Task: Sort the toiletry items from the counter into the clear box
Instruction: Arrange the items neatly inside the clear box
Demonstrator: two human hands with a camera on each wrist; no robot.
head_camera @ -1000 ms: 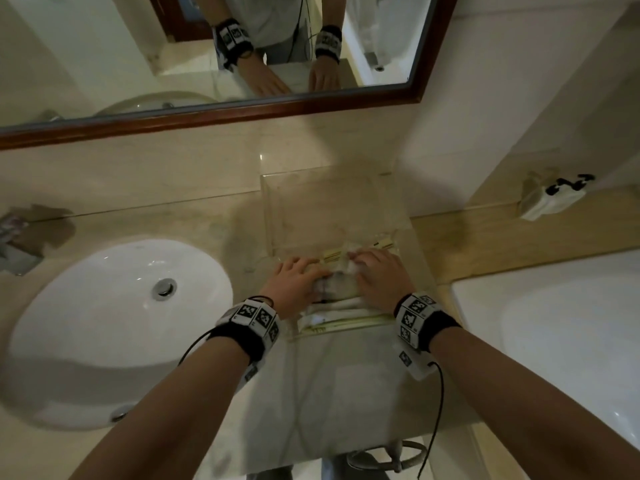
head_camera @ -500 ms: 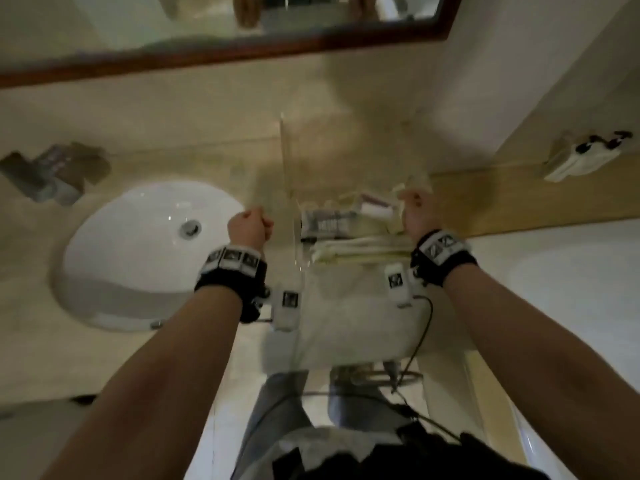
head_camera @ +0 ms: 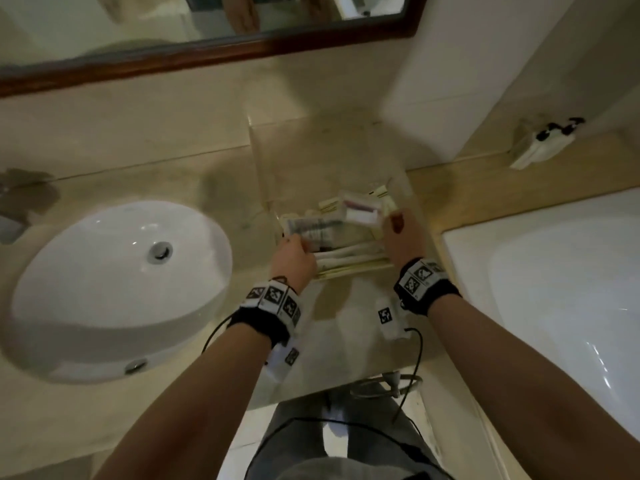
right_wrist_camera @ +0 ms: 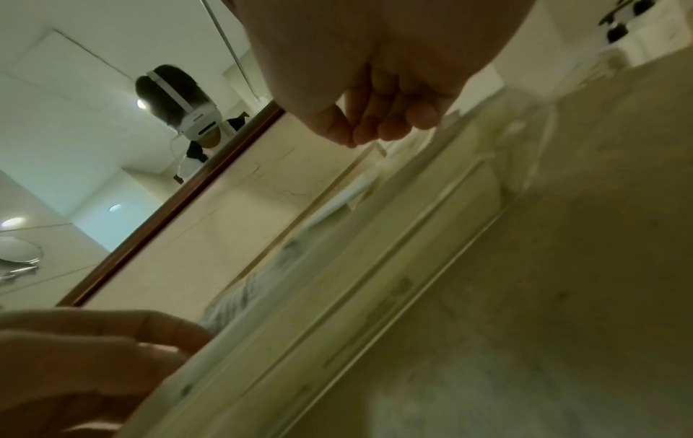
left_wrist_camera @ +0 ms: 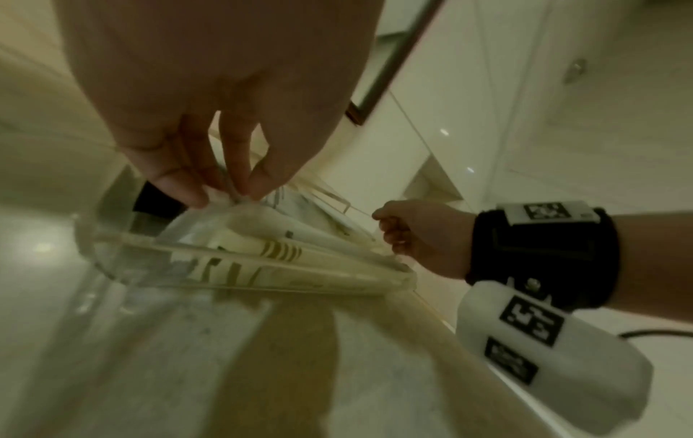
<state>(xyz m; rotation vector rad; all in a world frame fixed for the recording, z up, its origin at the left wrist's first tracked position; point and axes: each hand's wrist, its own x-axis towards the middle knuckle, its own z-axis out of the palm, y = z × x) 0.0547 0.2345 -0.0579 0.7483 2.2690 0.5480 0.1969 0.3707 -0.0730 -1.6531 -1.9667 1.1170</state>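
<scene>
At the far left a white sink (head_camera: 117, 289) is set into the beige desk (head_camera: 194, 202), under a mirror with a dark wooden frame (head_camera: 207, 57). To the right of the sink stands the clear box (head_camera: 325, 150), against the back wall, and the toiletry items (head_camera: 332, 237) lie together in its near part: long cream packets at the front, a grey printed sachet and small white packets behind them. The left hand (head_camera: 294, 261) is at the near left corner of the box; in the left wrist view its thumb and fingertips (left_wrist_camera: 183, 189) are closed together in a pinch on the crumpled end of a clear wrapper (left_wrist_camera: 221, 207) among the items. The right hand (head_camera: 401, 233) is at the right side of the box with its fingers curled close together at the right ends of the packets, but I cannot tell if it really holds one. Further right is the white rim of a bathtub (head_camera: 554, 271), and a small white object with black parts (head_camera: 543, 140) sits on the ledge behind it.
</scene>
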